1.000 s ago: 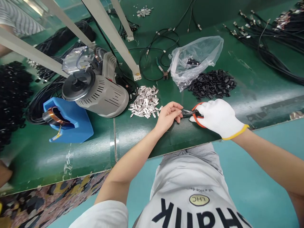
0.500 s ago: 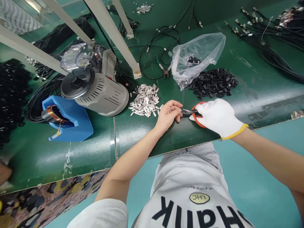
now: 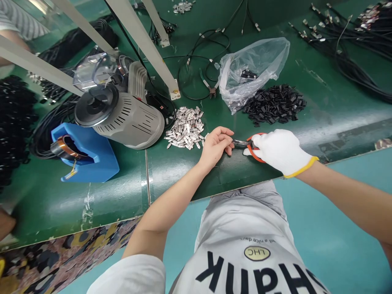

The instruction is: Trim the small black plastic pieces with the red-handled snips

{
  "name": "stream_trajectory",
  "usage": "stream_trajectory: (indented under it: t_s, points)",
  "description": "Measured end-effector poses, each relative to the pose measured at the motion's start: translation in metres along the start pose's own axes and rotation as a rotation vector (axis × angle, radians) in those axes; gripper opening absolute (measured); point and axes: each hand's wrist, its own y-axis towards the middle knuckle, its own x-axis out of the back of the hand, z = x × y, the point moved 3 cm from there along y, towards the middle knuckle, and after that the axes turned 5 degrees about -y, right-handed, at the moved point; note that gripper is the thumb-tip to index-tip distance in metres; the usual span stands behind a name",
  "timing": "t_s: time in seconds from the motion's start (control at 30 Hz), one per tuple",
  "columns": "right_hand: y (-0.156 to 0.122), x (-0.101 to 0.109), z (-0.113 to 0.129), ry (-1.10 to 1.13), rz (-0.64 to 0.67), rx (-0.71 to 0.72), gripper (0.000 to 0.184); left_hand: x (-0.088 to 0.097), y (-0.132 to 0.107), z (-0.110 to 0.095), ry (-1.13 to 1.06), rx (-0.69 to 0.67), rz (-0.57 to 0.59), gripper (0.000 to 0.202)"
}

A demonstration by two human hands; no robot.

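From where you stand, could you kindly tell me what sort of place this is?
It looks like a cable-assembly workshop: a green-matted workbench holds bundled black cables tipped with metal terminals, plus a loose pile of silver connector parts.

Head camera is riding on the wearer's head, facing forward and steeply down. Frame is tilting, with the tabletop (image 3: 76,204) edge running diagonally across it. Near field is catching the shirt (image 3: 245,228) and forearms (image 3: 165,216) at bottom. Left hand (image 3: 216,148) and right hand (image 3: 280,152) are sitting close, just above mid-frame. Far tabletop is reaching the top edge, and the wide lens is splaying the white rails (image 3: 142,45).
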Motion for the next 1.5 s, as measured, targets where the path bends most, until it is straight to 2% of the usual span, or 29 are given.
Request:
stream_trajectory:
  t_s: [0.3, 0.5, 0.6, 0.93, 1.23, 1.5]
  points:
    - [0.0, 0.003, -0.002, 0.02, 0.035, -0.004, 0.067, 0.0, 0.001, 0.002, -0.001, -0.012, 0.015, 0.027]
    - [-0.002, 0.005, 0.0, -0.001, -0.067, 0.02, 0.069, -0.001, 0.001, 0.005, 0.046, -0.05, 0.029, 0.028]
    - [-0.002, 0.007, 0.002, -0.018, -0.076, 0.024, 0.068, -0.001, 0.001, 0.006, 0.074, -0.07, 0.028, 0.027]
    - [0.001, 0.01, 0.001, 0.065, 0.027, 0.022, 0.072, 0.003, 0.001, 0.005, 0.085, -0.095, 0.044, 0.027]
    - [0.005, 0.02, 0.004, 0.127, 0.192, -0.025, 0.078, 0.002, 0.002, 0.005, 0.055, -0.078, 0.034, 0.028]
    - [0.001, 0.012, 0.004, 0.123, 0.07, -0.059, 0.079, -0.001, 0.0, 0.001, 0.071, -0.069, 0.025, 0.027]
